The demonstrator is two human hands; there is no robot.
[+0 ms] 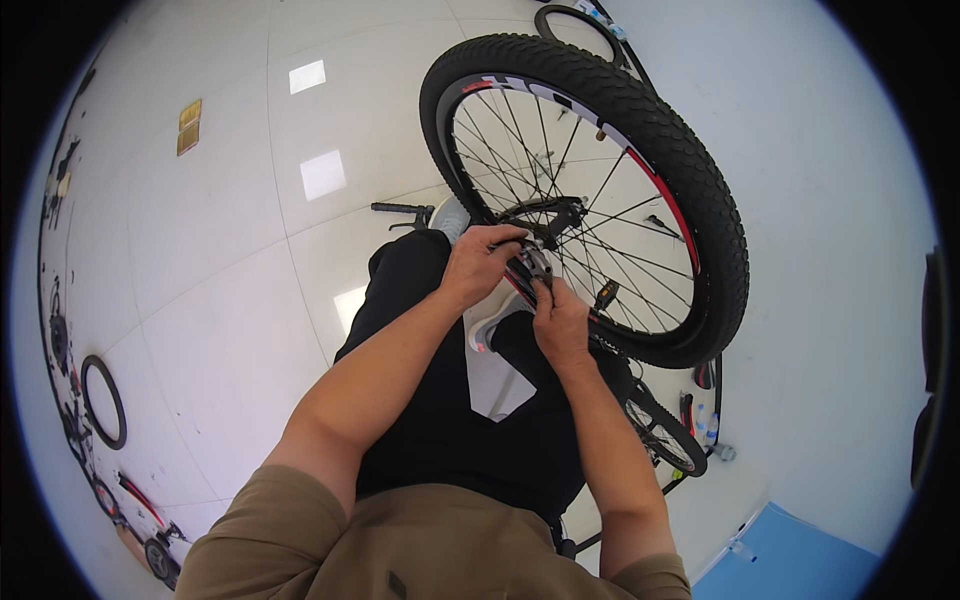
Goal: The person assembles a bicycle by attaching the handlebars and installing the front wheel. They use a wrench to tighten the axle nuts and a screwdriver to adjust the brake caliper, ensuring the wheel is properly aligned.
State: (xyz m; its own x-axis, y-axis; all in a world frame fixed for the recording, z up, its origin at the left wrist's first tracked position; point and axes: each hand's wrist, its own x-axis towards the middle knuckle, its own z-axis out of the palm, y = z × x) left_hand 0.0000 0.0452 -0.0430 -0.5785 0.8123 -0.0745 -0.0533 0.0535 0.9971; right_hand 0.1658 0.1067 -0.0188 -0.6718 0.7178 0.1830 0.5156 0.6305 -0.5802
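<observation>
Glossy pale tile floor (220, 300), white wall (830, 200) at right, loose tyre (88, 402) lying at far left, bicycle wheel (705, 200) beyond the knees, silver part (538, 263) near its centre — left hand (480, 265) and right hand (562, 322) adjacent, fingers of both pinched on it.

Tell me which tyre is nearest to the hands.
The large tyre on the red-marked rim, beside both hands; others, like the far-left tyre and top tyre, lie farther away.

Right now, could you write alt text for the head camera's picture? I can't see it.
Bare left hand and right hand meet at a small metal part beside a large bicycle wheel. Pale tiled floor spreads left, with a loose black tyre on it.
</observation>
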